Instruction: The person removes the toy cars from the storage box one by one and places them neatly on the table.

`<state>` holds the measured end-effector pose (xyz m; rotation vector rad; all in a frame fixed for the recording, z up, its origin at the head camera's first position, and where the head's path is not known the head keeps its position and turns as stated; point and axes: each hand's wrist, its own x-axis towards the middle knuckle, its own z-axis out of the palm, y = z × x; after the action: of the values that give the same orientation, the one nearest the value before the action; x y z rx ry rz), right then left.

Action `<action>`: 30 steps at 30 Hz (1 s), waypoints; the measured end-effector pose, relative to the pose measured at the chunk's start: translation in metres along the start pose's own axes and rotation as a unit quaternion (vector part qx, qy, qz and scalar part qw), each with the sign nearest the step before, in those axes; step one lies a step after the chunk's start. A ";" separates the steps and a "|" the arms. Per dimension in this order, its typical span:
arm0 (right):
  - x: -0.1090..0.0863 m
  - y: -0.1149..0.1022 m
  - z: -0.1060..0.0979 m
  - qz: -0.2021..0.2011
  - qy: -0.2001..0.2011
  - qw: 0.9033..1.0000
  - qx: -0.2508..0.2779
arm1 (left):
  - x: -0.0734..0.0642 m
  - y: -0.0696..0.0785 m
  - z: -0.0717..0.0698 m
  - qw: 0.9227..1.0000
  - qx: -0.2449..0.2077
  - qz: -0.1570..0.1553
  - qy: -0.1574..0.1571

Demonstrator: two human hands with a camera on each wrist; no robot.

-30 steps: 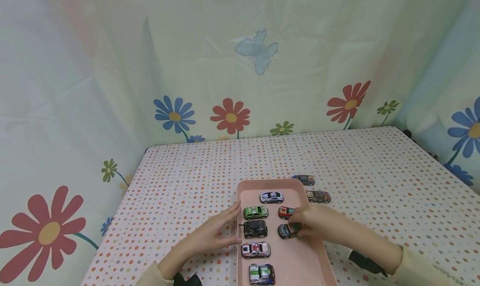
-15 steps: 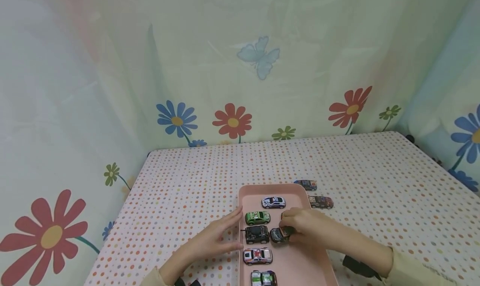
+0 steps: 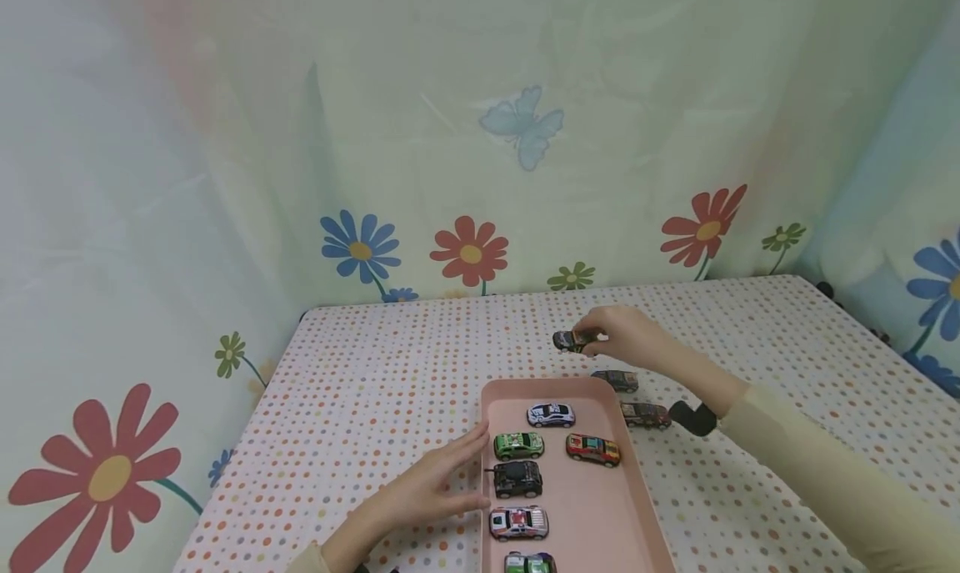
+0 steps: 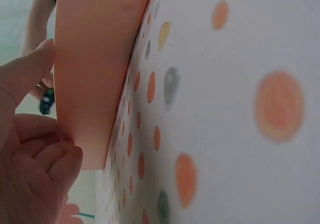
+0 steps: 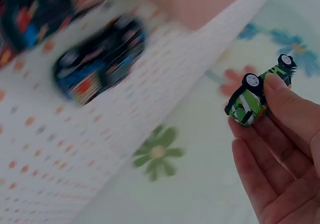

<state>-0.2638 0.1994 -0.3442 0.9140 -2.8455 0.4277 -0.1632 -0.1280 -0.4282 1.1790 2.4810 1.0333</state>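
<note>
We saw a green-and-black toy car out of the pink tray, held beyond its far end and over the polka-dot table. The right hand had its grip closed on the car, thumb on one side and fingertips on the other; the car appeared to be in the air rather than resting on the tabletop. We judged that this car's removal from the tray was done and its placing was not.

Half a second earlier, the same hand was down inside the tray, with the car beside the black car and the red-and-yellow car mostly covered. Now that red-and-yellow car showed fully, and bare tray floor lay right of the black car.

The left hand had not left the tray's left side, its grip loose, fingers and thumb spread apart and touching the wall without holding any car. Two other cars, a dark one and a brownish one, stayed outside, just beside the tray's right edge.
</note>
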 end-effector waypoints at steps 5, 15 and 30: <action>0.014 0.036 0.015 0.065 -0.046 0.997 0.007 | -0.001 -0.001 0.003 1.000 0.005 -0.005 -0.001; 0.030 0.048 0.042 0.074 -0.107 0.991 0.013 | 0.000 -0.002 0.000 1.000 0.005 0.004 0.002; 0.041 0.027 0.050 0.065 -0.120 0.990 -0.038 | 0.001 -0.003 0.000 1.000 0.005 0.013 -0.001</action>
<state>-0.3143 0.1826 -0.3893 0.8206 -3.1277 0.2327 -0.1661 -0.1286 -0.4300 1.2168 2.4786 1.0278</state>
